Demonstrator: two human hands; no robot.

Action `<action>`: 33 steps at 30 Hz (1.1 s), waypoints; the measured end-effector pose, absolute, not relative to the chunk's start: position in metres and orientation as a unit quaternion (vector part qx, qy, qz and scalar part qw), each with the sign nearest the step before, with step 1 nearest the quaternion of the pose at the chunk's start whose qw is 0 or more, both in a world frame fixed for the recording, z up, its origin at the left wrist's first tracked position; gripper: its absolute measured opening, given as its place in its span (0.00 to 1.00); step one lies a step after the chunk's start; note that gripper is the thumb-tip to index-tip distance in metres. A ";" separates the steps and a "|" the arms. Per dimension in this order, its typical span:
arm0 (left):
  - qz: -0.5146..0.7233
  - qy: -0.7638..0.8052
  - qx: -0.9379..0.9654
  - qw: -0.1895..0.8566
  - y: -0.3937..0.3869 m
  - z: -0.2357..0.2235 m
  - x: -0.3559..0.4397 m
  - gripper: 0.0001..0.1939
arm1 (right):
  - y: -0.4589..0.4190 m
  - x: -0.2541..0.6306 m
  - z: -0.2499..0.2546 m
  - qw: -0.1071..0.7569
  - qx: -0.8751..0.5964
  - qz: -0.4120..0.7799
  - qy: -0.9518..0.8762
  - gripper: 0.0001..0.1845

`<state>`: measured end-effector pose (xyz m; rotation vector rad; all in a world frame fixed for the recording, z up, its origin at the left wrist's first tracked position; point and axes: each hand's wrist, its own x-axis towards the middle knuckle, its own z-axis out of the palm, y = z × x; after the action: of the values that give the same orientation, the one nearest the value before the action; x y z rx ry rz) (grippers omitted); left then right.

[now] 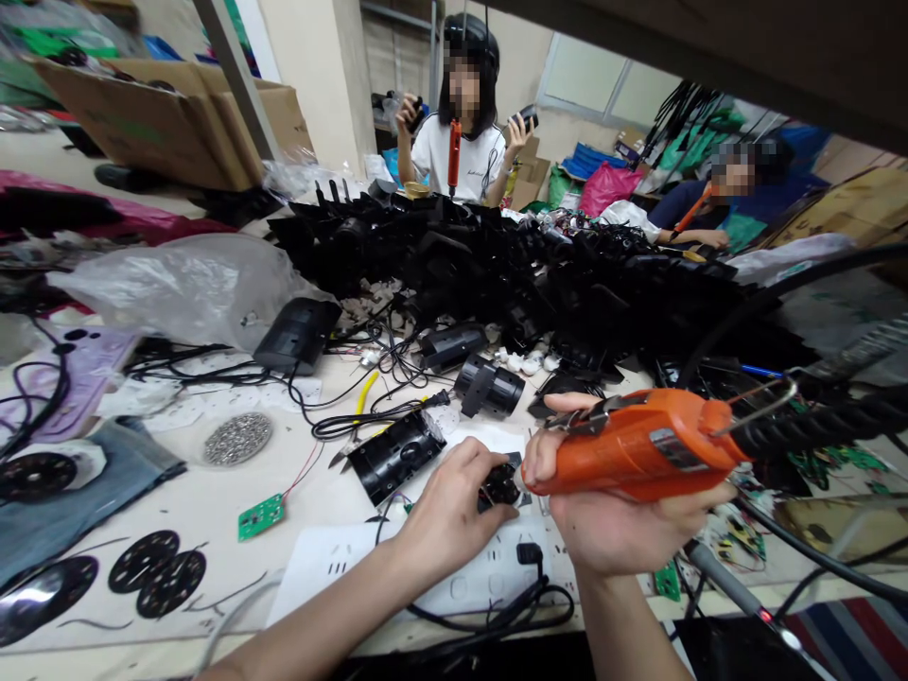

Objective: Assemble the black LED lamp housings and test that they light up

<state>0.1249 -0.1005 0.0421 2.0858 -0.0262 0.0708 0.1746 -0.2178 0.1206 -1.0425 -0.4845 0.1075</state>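
Lining up the orange electric screwdriver [638, 449] squarely with the small black part [500, 484] should matter most here, since a slanted bit could slip. The right grip [617, 525] is wrapped firmly around the tool's body, while the left grip [458, 492] pinches the part at the near side of the bench [205, 515], just beyond the white power strip [326, 558] and beside a black cylindrical housing [397, 454]. The fingers hide the exact contact, so a steady pinch clear of the tip and gentle pressure seem wise.
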 end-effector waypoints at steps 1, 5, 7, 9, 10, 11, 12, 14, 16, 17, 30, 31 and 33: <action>0.030 -0.011 0.864 0.503 -0.101 0.042 0.125 0.13 | -0.218 0.175 0.121 0.836 -0.495 0.050 -0.230 0.40; 0.025 -0.007 0.869 0.494 -0.101 0.043 0.124 0.13 | -0.217 0.177 0.121 0.834 -0.493 0.064 -0.238 0.38; 0.017 -0.004 0.873 0.488 -0.101 0.044 0.123 0.17 | -0.216 0.179 0.123 0.833 -0.490 0.075 -0.245 0.35; 0.009 -0.005 0.879 0.476 -0.101 0.044 0.124 0.18 | -0.215 0.180 0.125 0.825 -0.493 0.089 -0.260 0.33; 0.007 -0.007 0.883 0.469 -0.101 0.044 0.125 0.18 | -0.215 0.181 0.126 0.821 -0.496 0.095 -0.267 0.33; 0.006 -0.009 0.887 0.462 -0.101 0.043 0.125 0.18 | -0.215 0.181 0.127 0.817 -0.497 0.101 -0.274 0.34; 0.007 -0.010 0.890 0.456 -0.101 0.043 0.126 0.18 | -0.215 0.181 0.128 0.815 -0.498 0.106 -0.277 0.34; 0.009 -0.012 0.893 0.450 -0.101 0.042 0.127 0.17 | -0.215 0.181 0.128 0.817 -0.497 0.107 -0.273 0.35; 0.012 -0.017 0.894 0.447 -0.101 0.041 0.127 0.18 | -0.215 0.180 0.128 0.820 -0.496 0.106 -0.266 0.34; 0.013 -0.018 0.894 0.447 -0.100 0.041 0.127 0.19 | -0.215 0.180 0.128 0.822 -0.496 0.107 -0.261 0.33; 0.008 -0.017 0.891 0.453 -0.099 0.047 0.129 0.14 | -0.215 0.180 0.124 0.831 -0.490 0.104 -0.242 0.31; 0.009 -0.020 0.889 0.458 -0.099 0.046 0.129 0.15 | -0.216 0.179 0.123 0.830 -0.495 0.107 -0.232 0.32; 0.010 -0.024 0.885 0.464 -0.098 0.046 0.130 0.14 | -0.219 0.177 0.120 0.825 -0.507 0.116 -0.223 0.34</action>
<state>0.1302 -0.0981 0.0462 2.1752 -0.0589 0.0251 0.1775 -0.2192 0.1199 -1.0778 -0.4734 0.2463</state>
